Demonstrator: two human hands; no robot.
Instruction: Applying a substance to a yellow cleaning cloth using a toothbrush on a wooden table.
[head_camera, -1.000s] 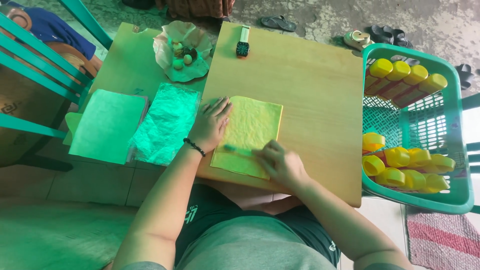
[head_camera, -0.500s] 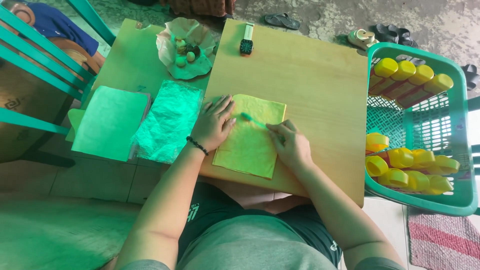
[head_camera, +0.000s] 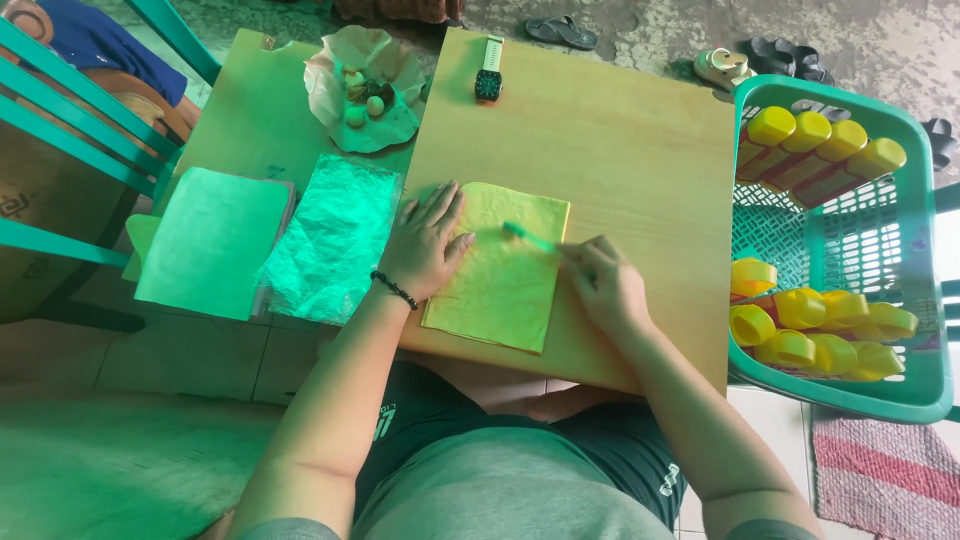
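Flatly, the yellow sheet (head_camera: 500, 270) is pressed on the wooden board (head_camera: 620, 160) by the spread left hand (head_camera: 425, 245). Its upper part is touched by a green stick (head_camera: 530, 238), gripped in the right hand (head_camera: 605, 285).

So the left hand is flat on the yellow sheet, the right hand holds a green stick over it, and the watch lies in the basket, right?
Not quite. The watch lies on the wooden board, not in the basket, as the head view shows. The rest holds: left hand flat on the yellow sheet, right hand holding the green stick over it.
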